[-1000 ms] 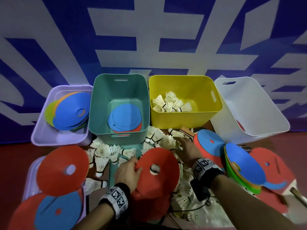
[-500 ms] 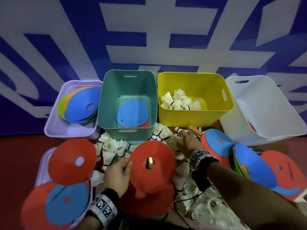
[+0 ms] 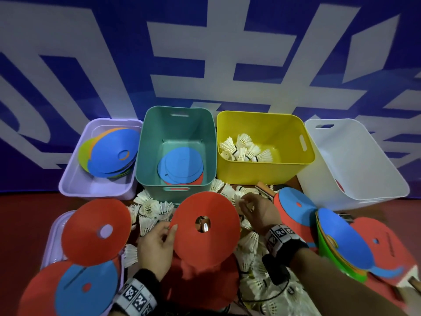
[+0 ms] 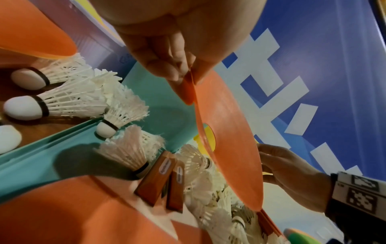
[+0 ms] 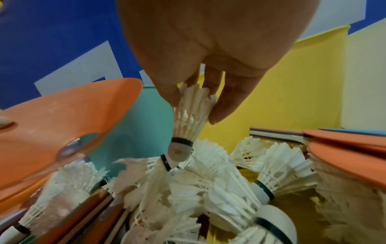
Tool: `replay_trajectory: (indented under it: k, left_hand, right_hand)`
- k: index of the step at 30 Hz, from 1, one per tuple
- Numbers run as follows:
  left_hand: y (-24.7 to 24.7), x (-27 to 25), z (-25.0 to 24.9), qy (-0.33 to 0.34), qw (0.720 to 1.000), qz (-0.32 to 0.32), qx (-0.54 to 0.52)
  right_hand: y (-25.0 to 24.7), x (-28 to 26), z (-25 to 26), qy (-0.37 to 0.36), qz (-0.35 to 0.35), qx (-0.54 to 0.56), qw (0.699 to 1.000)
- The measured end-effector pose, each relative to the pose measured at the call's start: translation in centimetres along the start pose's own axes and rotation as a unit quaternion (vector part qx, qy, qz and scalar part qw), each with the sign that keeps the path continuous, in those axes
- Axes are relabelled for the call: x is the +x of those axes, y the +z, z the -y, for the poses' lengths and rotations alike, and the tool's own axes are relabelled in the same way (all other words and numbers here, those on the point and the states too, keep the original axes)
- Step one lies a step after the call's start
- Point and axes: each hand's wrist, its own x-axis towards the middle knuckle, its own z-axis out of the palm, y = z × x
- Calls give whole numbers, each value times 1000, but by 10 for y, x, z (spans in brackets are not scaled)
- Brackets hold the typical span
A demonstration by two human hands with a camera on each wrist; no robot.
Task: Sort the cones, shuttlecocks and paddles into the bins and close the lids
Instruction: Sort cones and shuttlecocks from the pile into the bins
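Observation:
My left hand (image 3: pixel 167 230) pinches the left rim of a red disc cone (image 3: pixel 206 226), held tilted above the pile in front of the teal bin (image 3: pixel 145 156). The left wrist view shows thumb and fingers (image 4: pixel 188 77) clamped on the cone's edge (image 4: pixel 229 140). My right hand (image 3: pixel 247 202) is just right of the cone, near the yellow bin (image 3: pixel 262 176). In the right wrist view its fingertips (image 5: pixel 192 102) pinch the feathers of one white shuttlecock (image 5: pixel 188 120), cork down over the loose shuttlecocks (image 5: pixel 208 189). Several shuttlecocks (image 3: pixel 246 151) lie in the yellow bin.
A lilac bin (image 3: pixel 75 185) at far left holds blue, green and orange cones. A white bin (image 3: pixel 355 179) stands far right. More red and blue cones (image 3: pixel 95 231) lie on a lilac lid at left, a cone stack (image 3: pixel 341 242) at right. Wooden paddle handles (image 4: pixel 160 180) lie among the shuttlecocks.
My left hand has raised the red cone up and forward toward the teal bin. My right hand has stayed at the shuttlecock pile and now pinches one shuttlecock.

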Motion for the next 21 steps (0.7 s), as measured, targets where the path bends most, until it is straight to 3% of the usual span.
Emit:
replay_trajectory:
  k: [6, 11, 16, 21]
  left_hand:
    - [-15, 14, -22, 24, 994, -55, -87]
    - [-36, 43, -42, 63, 989, -84, -100]
    - [-65, 83, -55, 71, 984, -123, -109]
    - [-96, 130, -58, 67, 965, -224, -119]
  right_hand:
    - [-7, -14, 24, -74, -106, 77, 989]
    - [-20, 3, 52, -118, -187, 101, 970]
    - [-34, 38, 81, -119, -215, 91, 965]
    - [-50, 82, 96, -120, -236, 78, 961]
